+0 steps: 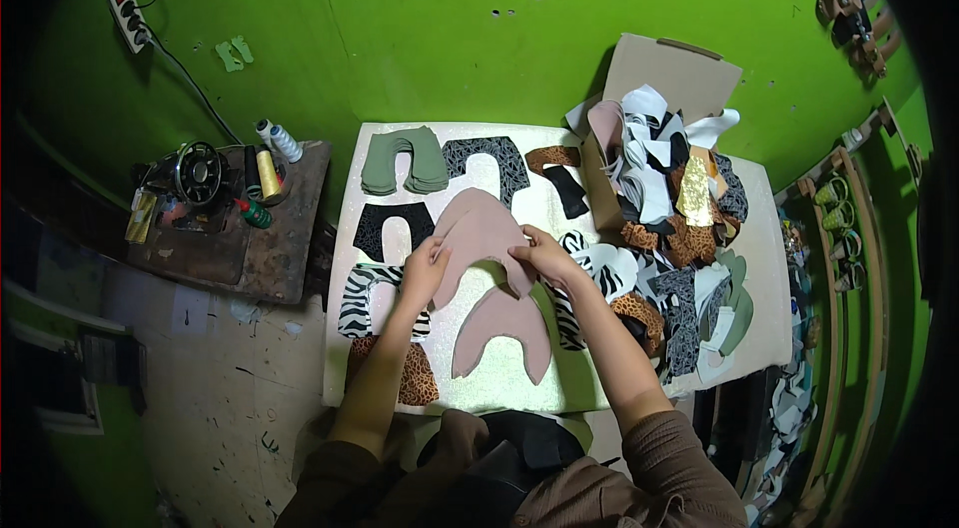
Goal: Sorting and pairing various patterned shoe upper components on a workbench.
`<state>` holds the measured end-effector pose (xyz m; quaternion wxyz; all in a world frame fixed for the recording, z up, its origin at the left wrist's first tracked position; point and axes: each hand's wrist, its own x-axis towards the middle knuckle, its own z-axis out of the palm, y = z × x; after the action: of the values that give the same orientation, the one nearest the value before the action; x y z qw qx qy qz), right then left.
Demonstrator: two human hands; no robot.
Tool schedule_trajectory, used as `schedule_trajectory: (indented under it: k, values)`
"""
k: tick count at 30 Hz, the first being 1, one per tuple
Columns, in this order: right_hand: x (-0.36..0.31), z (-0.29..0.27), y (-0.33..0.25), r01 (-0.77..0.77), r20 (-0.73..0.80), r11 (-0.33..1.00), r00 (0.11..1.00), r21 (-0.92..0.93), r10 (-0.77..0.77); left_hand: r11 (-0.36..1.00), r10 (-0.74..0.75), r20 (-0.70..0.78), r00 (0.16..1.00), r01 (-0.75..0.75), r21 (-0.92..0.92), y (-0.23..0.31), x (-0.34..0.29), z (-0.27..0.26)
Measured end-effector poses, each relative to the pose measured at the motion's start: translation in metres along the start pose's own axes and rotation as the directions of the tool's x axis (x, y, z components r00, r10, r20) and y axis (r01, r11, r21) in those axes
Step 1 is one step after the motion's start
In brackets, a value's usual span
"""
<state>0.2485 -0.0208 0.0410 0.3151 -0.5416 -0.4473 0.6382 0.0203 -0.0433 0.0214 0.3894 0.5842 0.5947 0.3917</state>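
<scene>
Between my hands is a pink U-shaped cut piece [479, 218], raised over the table with its curve pointing away from me; it looks like two or more layers slightly fanned. My left hand [427, 273] pinches its left leg, and my right hand [544, 256] grips the right leg. Just below lies a pile of similar pink U-shaped pieces [499, 318]. Left of my left hand are a black patterned piece [372, 228] and zebra-striped pieces [358, 300]. Leopard-print pieces [420, 378] lie partly hidden under my left forearm. White pieces [609, 268] lie beside my right hand.
Green U-shaped pieces [420, 163] are stacked at the table's [350, 198] far left. A cardboard box [664, 73] overflowing with scraps stands far right, with more loose scraps [679, 313] before it. Left stands a sewing machine [198, 176] with thread cones [285, 143]; sandals [844, 218] line a right-hand rack.
</scene>
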Motion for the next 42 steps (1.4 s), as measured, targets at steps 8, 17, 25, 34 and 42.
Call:
schedule_trajectory:
  k: [8,17,25,34,42]
  values:
    - [0.046,0.01,-0.01,0.035,-0.085,0.994,0.995,-0.107,-0.045,0.969,-0.027,-0.061,0.998,0.042,0.243,-0.006,0.047,0.004]
    - [0.073,0.002,-0.002,0.036,-0.181,0.975,0.98,-0.218,-0.077,0.95,-0.041,-0.09,0.995,0.067,0.304,-0.017,0.055,0.011]
    - [0.055,0.008,-0.006,0.044,-0.272,0.871,0.941,-0.489,-0.2,0.774,-0.029,-0.034,0.999,0.044,0.632,0.01,0.048,0.009]
    - [0.019,0.041,0.023,0.295,0.059,0.204,0.688,-0.933,-0.724,0.562,0.284,0.229,0.931,-0.355,0.747,-0.014,0.016,0.031]
    - [-0.045,0.049,0.038,0.319,0.032,0.323,0.754,-0.891,-0.656,0.544,0.173,0.276,0.945,-0.325,0.774,-0.011,-0.042,0.027]
